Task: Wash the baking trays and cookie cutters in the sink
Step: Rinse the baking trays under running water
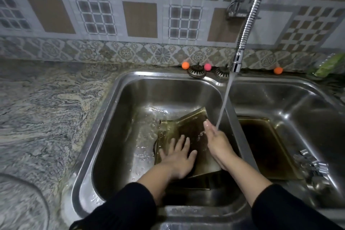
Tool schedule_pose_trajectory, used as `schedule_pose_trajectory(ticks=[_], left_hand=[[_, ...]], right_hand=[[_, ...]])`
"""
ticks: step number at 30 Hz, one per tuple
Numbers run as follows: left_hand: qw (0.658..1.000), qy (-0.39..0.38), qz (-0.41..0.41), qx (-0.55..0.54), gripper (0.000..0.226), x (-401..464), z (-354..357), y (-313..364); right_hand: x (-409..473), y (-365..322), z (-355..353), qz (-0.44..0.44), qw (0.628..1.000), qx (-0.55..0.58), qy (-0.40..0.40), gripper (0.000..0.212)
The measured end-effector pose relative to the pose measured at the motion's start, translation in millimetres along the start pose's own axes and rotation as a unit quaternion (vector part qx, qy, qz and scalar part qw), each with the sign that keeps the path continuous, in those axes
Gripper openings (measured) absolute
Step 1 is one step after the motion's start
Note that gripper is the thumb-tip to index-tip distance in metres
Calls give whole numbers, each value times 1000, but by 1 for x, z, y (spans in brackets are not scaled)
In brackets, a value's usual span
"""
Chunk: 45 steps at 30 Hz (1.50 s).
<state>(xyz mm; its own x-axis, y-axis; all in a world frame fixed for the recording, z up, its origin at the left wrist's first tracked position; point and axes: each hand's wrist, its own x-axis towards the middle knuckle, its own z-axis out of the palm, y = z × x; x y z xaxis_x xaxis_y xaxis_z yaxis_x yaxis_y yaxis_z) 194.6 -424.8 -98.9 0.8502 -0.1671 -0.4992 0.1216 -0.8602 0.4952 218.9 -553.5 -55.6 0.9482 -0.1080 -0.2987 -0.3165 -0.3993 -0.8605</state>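
A dark bronze baking tray [192, 123] lies tilted in the left basin of the steel double sink [119, 87], on top of another tray [165, 124] whose corner shows underneath. My left hand [179, 157] lies flat on the top tray, fingers spread. My right hand [216, 140] rests on the tray's right side with fingers straight, under the water stream [224, 102] from the tap [236, 65]. A third tray [265, 145] lies in the right basin. Shiny metal cookie cutters [311, 166] sit at that basin's right side.
Two sink strainers [197, 72] and small orange and pink balls [185, 65] sit on the ledge behind the basins. A marbled stone counter [46, 108] spreads to the left. A green item [330, 65] lies at the far right. The flexible tap hose hangs from the tiled wall.
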Motion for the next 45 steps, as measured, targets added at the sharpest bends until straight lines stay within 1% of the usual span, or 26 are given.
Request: schedule_pose_trajectory(ticks=[1,3,5,9,12,15,17,18,19,21,23,25,27,30,32,35,38,39,41,43,44,45], left_hand=[[999,23,40,-1,62,-1,1,10],[994,50,95,-20,61,2,-1,29],[991,62,113,-34,60,8,-6,47],[994,52,83,-48,55,24,-25,60],[997,43,64,11,55,27,-35,49],[994,19,35,101,58,17,-39,39],[988,27,11,153,61,8,-39,29],[987,35,-11,154,63,4,-41,23],[990,46,-37,129,65,1,-43,17],[994,73,-76,7,72,-6,-48,7],[982,114,-70,-132,76,-11,-53,2],[959,160,-53,-228,74,-16,-54,-3],[934,203,-39,-293,69,-20,-54,-7],[887,258,-6,-382,63,-29,-55,-8],[862,291,8,-415,61,-37,-60,-1],[844,348,29,-408,56,-46,-62,12],[840,403,63,-357,52,-52,-63,27],[844,417,79,-329,51,-53,-63,33],[853,435,107,-270,52,-55,-60,47],[862,434,143,-218,55,-56,-52,59],[869,428,160,-191,57,-57,-45,65],[874,422,178,-165,58,-59,-39,70]], right_hand=[[-1,-2,-5,3,1000,3,9,53],[-6,-5,-16,7,1000,10,10,57],[-14,-8,-25,2,1000,19,-10,58],[-27,-16,-42,10,1000,-1,-19,55],[-30,-18,-53,21,999,-9,-25,55],[-29,-18,-56,33,999,7,-5,51],[-27,-18,-57,36,999,24,5,50],[-27,-18,-58,36,999,29,5,50],[-25,-18,-58,38,999,30,2,51],[-21,-17,-57,39,999,24,-3,53],[-16,-14,-54,28,999,24,-8,56],[-13,-14,-50,10,1000,17,-24,56],[-11,-14,-46,-3,999,-1,-46,57],[-10,-19,-46,-5,996,-46,-81,62],[-11,-24,-46,2,988,-97,-122,63],[-12,-31,-44,-11,977,-149,-150,66],[-10,-47,-40,-49,978,-139,-147,69],[-11,-57,-40,-71,980,-116,-145,68],[-12,-79,-40,-104,983,-25,-152,66],[-11,-97,-41,-103,981,59,-155,63],[-11,-103,-42,-97,980,81,-152,61],[-10,-106,-42,-95,982,80,-141,60]])
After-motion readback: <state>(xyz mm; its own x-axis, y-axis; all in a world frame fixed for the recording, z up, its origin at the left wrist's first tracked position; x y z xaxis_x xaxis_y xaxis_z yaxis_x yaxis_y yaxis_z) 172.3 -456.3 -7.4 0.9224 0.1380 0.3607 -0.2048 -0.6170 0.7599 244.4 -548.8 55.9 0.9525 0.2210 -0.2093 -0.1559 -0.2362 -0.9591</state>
